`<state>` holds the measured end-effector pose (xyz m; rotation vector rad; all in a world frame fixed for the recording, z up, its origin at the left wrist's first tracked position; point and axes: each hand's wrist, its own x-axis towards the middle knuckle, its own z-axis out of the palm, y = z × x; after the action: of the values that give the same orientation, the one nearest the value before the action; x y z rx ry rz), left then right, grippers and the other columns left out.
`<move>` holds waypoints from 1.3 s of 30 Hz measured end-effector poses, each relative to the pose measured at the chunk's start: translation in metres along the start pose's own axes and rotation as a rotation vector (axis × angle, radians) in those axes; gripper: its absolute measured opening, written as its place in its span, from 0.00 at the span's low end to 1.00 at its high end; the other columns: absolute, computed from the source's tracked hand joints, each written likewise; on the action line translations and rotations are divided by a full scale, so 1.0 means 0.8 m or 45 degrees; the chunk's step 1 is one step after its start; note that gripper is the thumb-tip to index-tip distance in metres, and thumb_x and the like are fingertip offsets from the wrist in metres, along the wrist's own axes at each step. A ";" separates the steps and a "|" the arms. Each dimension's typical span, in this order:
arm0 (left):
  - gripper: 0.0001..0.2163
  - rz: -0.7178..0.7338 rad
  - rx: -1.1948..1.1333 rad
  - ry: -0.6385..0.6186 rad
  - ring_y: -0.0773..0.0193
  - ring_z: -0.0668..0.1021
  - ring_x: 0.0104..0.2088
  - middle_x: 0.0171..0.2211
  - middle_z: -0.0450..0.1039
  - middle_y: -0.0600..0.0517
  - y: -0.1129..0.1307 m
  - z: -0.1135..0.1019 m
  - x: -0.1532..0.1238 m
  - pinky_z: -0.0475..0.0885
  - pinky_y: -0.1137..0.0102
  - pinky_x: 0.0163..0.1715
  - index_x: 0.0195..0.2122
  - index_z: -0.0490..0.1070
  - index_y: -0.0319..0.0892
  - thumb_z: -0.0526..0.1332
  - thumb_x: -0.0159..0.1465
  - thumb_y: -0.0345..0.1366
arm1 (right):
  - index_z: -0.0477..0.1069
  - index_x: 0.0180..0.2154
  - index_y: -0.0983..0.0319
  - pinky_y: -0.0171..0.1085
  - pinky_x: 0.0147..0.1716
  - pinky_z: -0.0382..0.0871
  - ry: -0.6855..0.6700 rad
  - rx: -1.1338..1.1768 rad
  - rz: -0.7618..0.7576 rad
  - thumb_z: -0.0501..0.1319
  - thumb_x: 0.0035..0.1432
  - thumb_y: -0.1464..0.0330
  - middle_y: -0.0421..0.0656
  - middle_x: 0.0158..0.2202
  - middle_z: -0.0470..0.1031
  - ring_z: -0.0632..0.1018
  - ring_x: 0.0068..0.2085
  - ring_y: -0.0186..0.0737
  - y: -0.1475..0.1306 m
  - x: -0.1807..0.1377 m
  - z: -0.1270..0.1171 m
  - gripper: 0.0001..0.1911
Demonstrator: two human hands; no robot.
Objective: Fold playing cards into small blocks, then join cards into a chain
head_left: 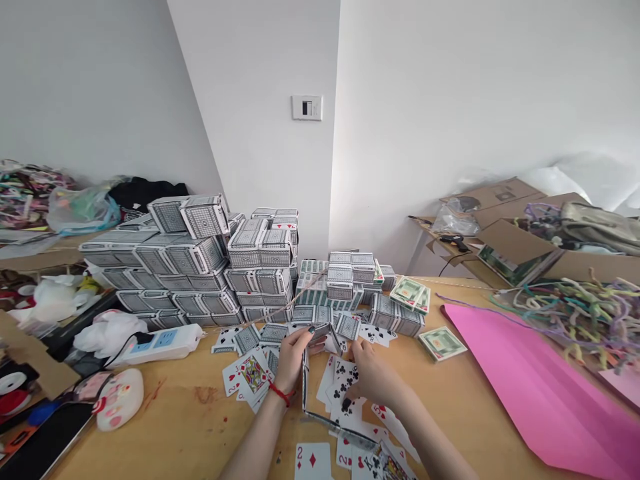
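Note:
My left hand [297, 350] is closed on the upper end of a folded strip of playing cards [306, 387]. This bent strip runs down toward me, then turns right across loose cards. My right hand [373, 373] is over the loose cards, thumb and fingers apart. Its thumb touches a seven of clubs [341, 383], and its fingertips are near the strip's upper right end. Face-up cards lie around both hands, including a two of diamonds [313, 460] in front and a king [254, 377] left of my left wrist.
Stacked blocks built from patterned cards [195, 257] stand against the wall. Green card boxes [443, 343] lie to the right, beside a pink sheet [530, 373]. A white power strip [165, 343] and a white round pouch [120, 400] are at left. Tangled cords [565, 320] lie far right.

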<state>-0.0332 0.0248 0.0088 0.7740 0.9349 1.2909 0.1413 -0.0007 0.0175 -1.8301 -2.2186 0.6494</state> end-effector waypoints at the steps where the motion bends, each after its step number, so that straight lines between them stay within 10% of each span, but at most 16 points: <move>1: 0.06 0.002 0.014 0.001 0.54 0.77 0.35 0.29 0.76 0.48 0.000 0.000 0.000 0.72 0.64 0.36 0.25 0.74 0.39 0.63 0.48 0.36 | 0.63 0.35 0.61 0.35 0.25 0.61 -0.007 -0.014 0.022 0.70 0.26 0.69 0.46 0.37 0.66 0.72 0.35 0.46 0.002 0.002 -0.002 0.28; 12: 0.06 0.010 -0.072 0.120 0.55 0.78 0.33 0.23 0.75 0.52 0.001 0.004 0.002 0.72 0.64 0.36 0.18 0.69 0.39 0.64 0.46 0.35 | 0.66 0.19 0.61 0.29 0.19 0.54 0.118 0.191 0.025 0.59 0.40 0.76 0.38 0.20 0.69 0.70 0.23 0.35 0.023 0.004 -0.048 0.05; 19: 0.08 -0.051 -0.229 0.171 0.54 0.78 0.35 0.30 0.77 0.46 0.003 0.000 0.005 0.72 0.62 0.38 0.27 0.71 0.37 0.62 0.49 0.37 | 0.68 0.23 0.59 0.30 0.19 0.54 0.249 0.141 -0.039 0.54 0.50 0.69 0.38 0.20 0.71 0.70 0.21 0.35 0.002 -0.018 -0.089 0.07; 39: 0.10 -0.059 -0.271 0.142 0.55 0.78 0.36 0.33 0.77 0.44 0.000 -0.003 0.005 0.72 0.63 0.40 0.34 0.71 0.36 0.59 0.54 0.36 | 0.66 0.23 0.58 0.31 0.19 0.47 0.400 -0.100 -0.146 0.50 0.56 0.66 0.38 0.16 0.67 0.68 0.18 0.35 -0.018 -0.024 -0.082 0.12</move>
<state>-0.0355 0.0286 0.0072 0.5167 0.8814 1.3780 0.1601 -0.0073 0.0841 -1.6879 -2.1428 0.2360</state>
